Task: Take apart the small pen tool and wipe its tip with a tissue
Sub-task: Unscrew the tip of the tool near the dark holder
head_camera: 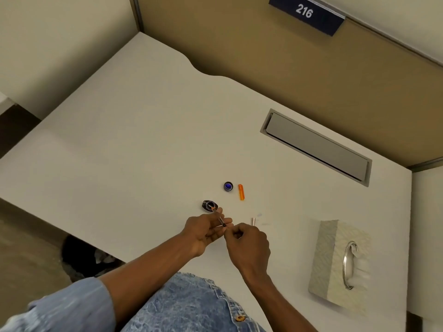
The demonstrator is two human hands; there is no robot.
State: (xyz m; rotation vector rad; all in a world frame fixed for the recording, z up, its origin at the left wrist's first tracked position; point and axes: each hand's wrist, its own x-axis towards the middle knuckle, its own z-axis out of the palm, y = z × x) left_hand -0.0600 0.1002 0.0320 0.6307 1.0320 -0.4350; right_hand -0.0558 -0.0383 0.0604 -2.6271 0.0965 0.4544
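A thin pen part (220, 218) with an orange tip points up and to the left, toward a small dark ink bottle (209, 206). My left hand (203, 232) holds this part between its fingers, palm turned up. My right hand (247, 243) pinches the part's lower end, fingers curled. An orange pen cap (241, 192) lies on the white table (143, 144), beside a dark round lid (228, 186) with a blue inside. A small pale tube (253, 221) lies just right of my hands. The tissue box (335, 262) stands at the right.
A grey cable flap (316, 146) is set into the table at the back right. Brown partition walls close the back, with a sign reading 216 (305, 13). A dark bin (81, 257) sits under the table's left front edge.
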